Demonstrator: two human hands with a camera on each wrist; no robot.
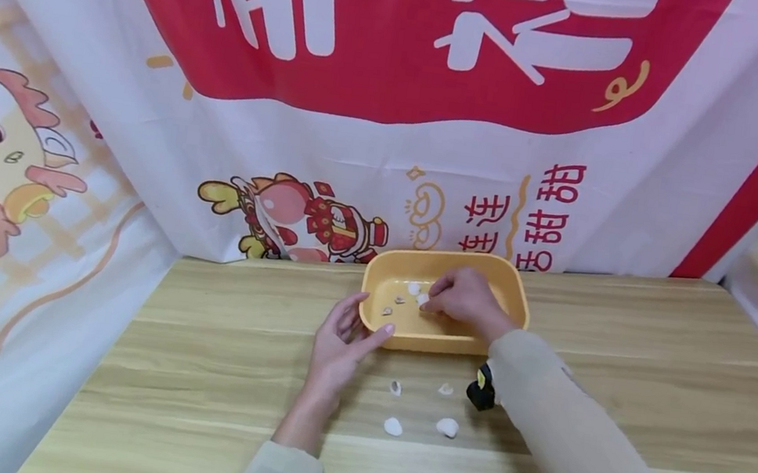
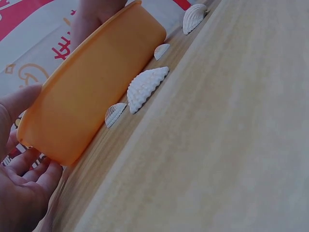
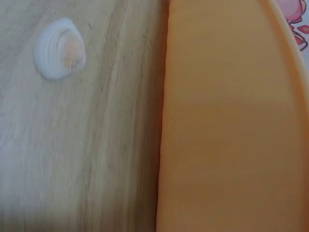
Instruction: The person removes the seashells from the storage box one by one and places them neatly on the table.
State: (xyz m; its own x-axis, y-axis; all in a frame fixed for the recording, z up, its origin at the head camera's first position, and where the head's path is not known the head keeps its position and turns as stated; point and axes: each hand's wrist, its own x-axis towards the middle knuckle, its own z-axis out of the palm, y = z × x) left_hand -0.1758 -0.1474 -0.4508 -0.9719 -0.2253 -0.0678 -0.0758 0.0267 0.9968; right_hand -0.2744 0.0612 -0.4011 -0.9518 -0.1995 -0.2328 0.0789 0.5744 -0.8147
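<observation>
A yellow-orange plastic tray stands on the wooden table with a few small shells inside. My right hand reaches into the tray, fingers curled, and pinches a small white shell just above the tray floor. My left hand rests against the tray's near left corner, thumb on the front wall and fingers fairly straight. In the left wrist view the same hand touches the tray. Several white shells lie on the table in front of the tray; a ribbed shell shows there too.
A printed red and white cloth hangs behind the table and along the left side. The right wrist view shows one round white shell on the wood next to the tray wall. Bare wood stretches to the right of the tray.
</observation>
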